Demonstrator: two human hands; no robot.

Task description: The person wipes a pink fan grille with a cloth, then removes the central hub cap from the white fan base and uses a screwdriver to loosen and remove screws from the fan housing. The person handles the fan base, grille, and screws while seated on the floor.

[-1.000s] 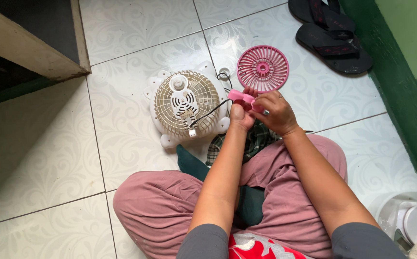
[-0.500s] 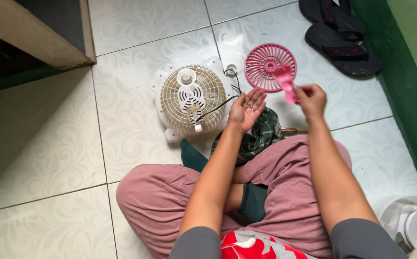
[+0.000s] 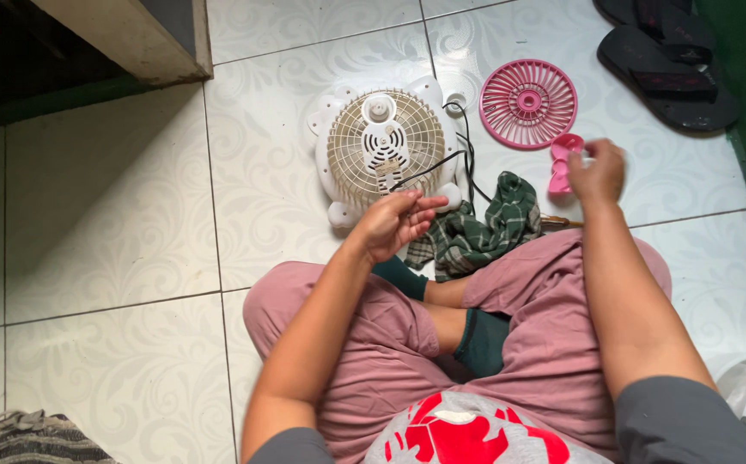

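Head view is showing a person sitting cross-legged on a tiled floor. At centre left, the white fan is lying face up on the floor, its black cord trailing to the right. The left hand is hovering just below the fan, palm up and fingers loosely open, gripping nothing. A green checked cloth is lying beside that hand, against the knee. Further right, the pink grille is lying flat on the floor. The right hand is closing on a small pink part just below the grille. Black sandals are lying at the far right.
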